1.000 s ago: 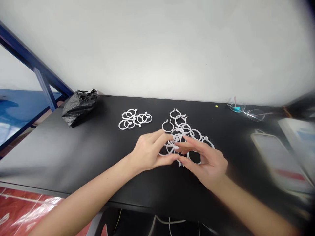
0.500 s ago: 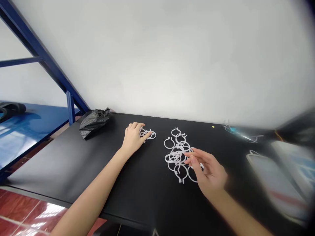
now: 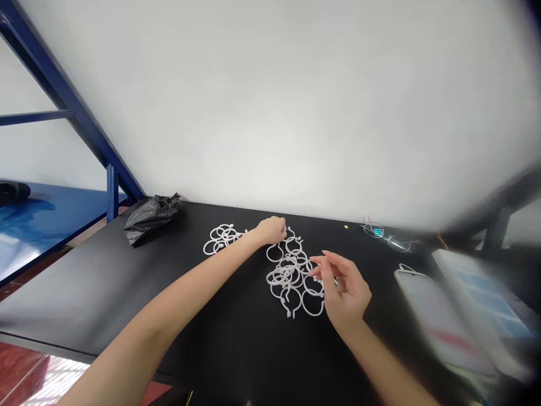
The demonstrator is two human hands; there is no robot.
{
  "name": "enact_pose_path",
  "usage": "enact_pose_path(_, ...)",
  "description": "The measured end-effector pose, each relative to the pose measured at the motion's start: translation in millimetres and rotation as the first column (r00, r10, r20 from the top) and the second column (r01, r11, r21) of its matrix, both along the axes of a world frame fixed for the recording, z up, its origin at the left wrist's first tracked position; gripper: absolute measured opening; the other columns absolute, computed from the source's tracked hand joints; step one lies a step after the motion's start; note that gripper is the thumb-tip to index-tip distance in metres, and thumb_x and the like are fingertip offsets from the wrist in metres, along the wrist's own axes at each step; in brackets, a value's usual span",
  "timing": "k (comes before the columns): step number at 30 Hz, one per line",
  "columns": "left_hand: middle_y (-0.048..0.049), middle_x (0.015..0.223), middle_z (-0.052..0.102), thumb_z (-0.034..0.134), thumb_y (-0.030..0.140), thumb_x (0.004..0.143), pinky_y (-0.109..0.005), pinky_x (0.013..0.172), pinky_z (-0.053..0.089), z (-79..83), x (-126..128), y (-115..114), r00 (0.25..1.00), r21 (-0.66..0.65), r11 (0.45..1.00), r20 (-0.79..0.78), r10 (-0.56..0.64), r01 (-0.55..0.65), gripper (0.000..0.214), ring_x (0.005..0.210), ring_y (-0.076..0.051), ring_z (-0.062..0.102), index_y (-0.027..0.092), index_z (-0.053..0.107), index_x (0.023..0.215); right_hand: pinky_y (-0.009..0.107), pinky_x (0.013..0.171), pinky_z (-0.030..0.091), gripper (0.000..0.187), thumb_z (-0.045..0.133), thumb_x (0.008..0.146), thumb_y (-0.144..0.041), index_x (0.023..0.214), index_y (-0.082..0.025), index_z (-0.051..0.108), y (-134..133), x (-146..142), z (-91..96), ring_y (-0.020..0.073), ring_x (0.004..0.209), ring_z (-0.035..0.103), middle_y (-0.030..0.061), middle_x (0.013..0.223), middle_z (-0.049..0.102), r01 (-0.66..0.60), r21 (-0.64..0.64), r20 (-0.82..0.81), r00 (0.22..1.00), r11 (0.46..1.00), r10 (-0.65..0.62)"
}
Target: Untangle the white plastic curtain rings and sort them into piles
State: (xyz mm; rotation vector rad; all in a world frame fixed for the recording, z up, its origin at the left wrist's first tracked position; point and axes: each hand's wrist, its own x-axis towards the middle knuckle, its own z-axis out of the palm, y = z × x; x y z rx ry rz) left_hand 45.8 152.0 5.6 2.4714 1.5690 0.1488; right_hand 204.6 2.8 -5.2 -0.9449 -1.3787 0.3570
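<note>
Two groups of white plastic rings lie on a black table (image 3: 127,293). The larger pile of rings (image 3: 291,276) is at the centre, the smaller group of rings (image 3: 222,238) to its left. My left hand (image 3: 273,230) reaches across to the far top of the larger pile, its fingers curled in a pinch over a ring there; what it grips is hidden. My right hand (image 3: 344,287) hovers at the right side of that pile, fingers loosely spread and holding nothing.
A crumpled black plastic bag (image 3: 150,217) sits at the table's far left. Eyeglasses (image 3: 386,237) lie at the far right, with a phone (image 3: 426,307) and a book-like object (image 3: 486,299) nearer. A blue metal frame (image 3: 71,107) stands to the left.
My left hand left the smaller ring group and moved right to the top of the larger pile. My right hand stayed beside the pile. The view shifted a little.
</note>
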Motion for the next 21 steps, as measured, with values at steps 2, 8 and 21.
enact_pose_path(2, -0.0149, 0.099, 0.070, 0.050, 0.015, 0.089, -0.034, 0.079, 0.053, 5.4, 0.0, -1.3, 1.000, 0.029, 1.000, 0.008, 0.007, -0.007, 0.016, 0.094, -0.027, 0.068, 0.012, 0.064, 0.096, 0.031, 0.059, 0.062, 0.017, 0.061, 0.090, -0.018, 0.106, -0.019, 0.067, -0.4, 0.4, 0.3, 0.0148, 0.059, 0.069, 0.0056, 0.087, 0.075, -0.005, -0.009, 0.003, 1.000, 1.000, 0.005)
enact_pose_path(8, -0.0125, 0.099, 0.068, 0.041, 0.015, 0.096, -0.035, 0.080, 0.052, 40.3, -19.7, -30.6, 0.990, 0.213, 0.977, 0.139, -0.004, -0.026, 0.023, 0.089, -0.022, 0.067, 0.013, 0.063, 0.101, 0.030, 0.059, 0.061, 0.018, 0.061, 0.089, -0.015, 0.105, -0.019, 0.067, -1.7, 0.0, 1.6, 0.0143, 0.059, 0.069, 0.0051, 0.086, 0.074, -0.001, 0.013, 0.012, 1.000, 1.000, 0.000)
enact_pose_path(21, -0.0070, 0.081, 0.075, 0.073, 0.026, 0.079, -0.025, 0.057, 0.055, 1.4, -52.8, -105.9, 0.381, -0.312, 0.877, 0.910, 0.164, 0.366, 0.014, 0.067, -0.015, 0.069, 0.014, 0.074, 0.085, 0.025, 0.055, 0.064, 0.020, 0.062, 0.087, -0.013, 0.102, -0.022, 0.073, -7.8, -16.9, 6.1, 0.0126, 0.067, 0.068, 0.0058, 0.098, 0.070, -0.313, -0.136, 0.209, 0.918, 0.940, 0.336)
